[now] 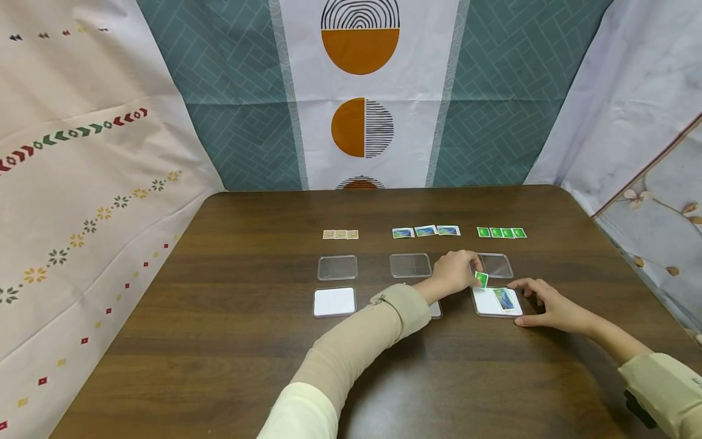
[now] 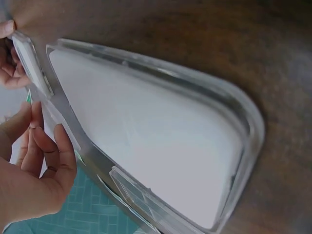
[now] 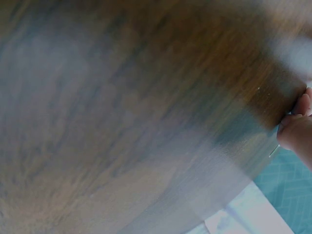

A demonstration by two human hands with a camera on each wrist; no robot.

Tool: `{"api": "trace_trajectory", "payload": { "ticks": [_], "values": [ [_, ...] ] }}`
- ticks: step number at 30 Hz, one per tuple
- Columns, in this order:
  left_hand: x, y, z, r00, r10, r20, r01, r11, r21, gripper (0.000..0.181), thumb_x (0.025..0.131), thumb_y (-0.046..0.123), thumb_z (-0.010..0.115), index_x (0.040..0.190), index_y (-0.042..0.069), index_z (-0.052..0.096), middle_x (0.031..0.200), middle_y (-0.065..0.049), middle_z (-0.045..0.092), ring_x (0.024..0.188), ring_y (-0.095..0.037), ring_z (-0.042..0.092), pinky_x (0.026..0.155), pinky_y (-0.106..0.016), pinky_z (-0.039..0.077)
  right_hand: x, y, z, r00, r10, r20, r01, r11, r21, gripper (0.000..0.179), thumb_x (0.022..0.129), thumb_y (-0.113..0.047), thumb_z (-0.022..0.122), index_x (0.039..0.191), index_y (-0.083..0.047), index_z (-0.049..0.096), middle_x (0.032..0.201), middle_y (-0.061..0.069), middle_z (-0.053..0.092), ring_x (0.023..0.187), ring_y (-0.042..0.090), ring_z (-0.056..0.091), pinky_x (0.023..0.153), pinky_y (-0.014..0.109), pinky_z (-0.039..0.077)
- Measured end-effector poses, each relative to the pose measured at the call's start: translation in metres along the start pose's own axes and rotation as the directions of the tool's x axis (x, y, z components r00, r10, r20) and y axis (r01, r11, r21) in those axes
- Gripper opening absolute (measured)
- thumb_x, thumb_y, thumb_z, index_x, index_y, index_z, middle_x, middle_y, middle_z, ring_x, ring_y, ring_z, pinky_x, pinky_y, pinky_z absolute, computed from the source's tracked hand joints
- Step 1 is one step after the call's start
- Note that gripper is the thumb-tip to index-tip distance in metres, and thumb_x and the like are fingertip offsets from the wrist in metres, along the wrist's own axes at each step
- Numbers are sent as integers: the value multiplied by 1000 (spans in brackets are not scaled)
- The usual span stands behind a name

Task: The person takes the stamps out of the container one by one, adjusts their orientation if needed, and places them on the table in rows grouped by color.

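Note:
My left hand (image 1: 454,272) pinches a small green stamp (image 1: 481,279) between thumb and fingertips, just above the far left part of a shallow clear case (image 1: 496,315) with a white insert. On the right part of that insert lies a blue landscape stamp (image 1: 503,299). My right hand (image 1: 554,308) grips the case's right end, thumb at the near corner and forefinger at the far one. In the left wrist view the green stamp shows edge-on at the left hand's (image 2: 39,165) fingertips. The right wrist view catches only part of a hand at its right edge.
Behind the case lies a clear lid (image 1: 496,266), with two more lids (image 1: 337,267) to its left. White-filled cases (image 1: 334,302) stand left and centre, the centre one (image 2: 146,131) partly behind my left arm. Tan stamps (image 1: 340,234), blue stamps (image 1: 425,231) and green stamps (image 1: 501,233) line the back.

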State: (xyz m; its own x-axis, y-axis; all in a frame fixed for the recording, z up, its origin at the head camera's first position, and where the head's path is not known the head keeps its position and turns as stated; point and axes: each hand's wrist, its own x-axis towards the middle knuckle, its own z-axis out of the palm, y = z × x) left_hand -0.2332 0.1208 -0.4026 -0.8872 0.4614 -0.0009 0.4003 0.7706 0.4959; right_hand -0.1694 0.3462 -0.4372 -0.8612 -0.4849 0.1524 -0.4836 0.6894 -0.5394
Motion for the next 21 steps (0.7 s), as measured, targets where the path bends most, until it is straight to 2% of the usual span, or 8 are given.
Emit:
{"api": "trace_trajectory", "payload": {
  "ticks": [6, 10, 16, 21],
  "values": [
    [5, -3, -3, 998, -57, -29, 55, 997, -61, 19, 78, 27, 76, 94, 24, 66, 66, 11, 62, 57, -2, 50, 51, -18, 36, 0, 0, 0, 1000, -12, -4, 11, 1000, -9, 63, 67, -9, 82, 118, -5, 46, 94, 5, 41, 78, 0, 29, 63, 22, 28],
    [10, -4, -9, 993, -107, -43, 102, 990, -102, 19, 78, 26, 77, 93, 22, 66, 65, 9, 62, 56, -4, 50, 52, -19, 36, 0, 0, 0, 1000, -18, -7, 18, 1000, -6, 63, 67, -9, 82, 118, -4, 46, 94, 5, 41, 78, 0, 29, 63, 22, 28],
    [16, -6, -14, 986, -145, -77, 139, 987, -81, 20, 76, 30, 79, 89, 24, 65, 66, 10, 63, 62, -6, 54, 57, -21, 38, 1, 1, -1, 1000, -9, -2, 9, 1000, -4, 62, 67, -9, 82, 118, -4, 46, 95, 5, 41, 79, 0, 30, 63, 22, 28],
    [22, -8, -17, 984, -159, -80, 153, 986, -67, 21, 76, 31, 78, 90, 24, 63, 64, 9, 61, 62, -8, 54, 56, -23, 38, 1, 1, 1, 1000, -13, -4, 13, 1000, -4, 63, 67, -9, 82, 118, -3, 47, 94, 5, 41, 79, 0, 29, 63, 21, 29]
  ]
}}
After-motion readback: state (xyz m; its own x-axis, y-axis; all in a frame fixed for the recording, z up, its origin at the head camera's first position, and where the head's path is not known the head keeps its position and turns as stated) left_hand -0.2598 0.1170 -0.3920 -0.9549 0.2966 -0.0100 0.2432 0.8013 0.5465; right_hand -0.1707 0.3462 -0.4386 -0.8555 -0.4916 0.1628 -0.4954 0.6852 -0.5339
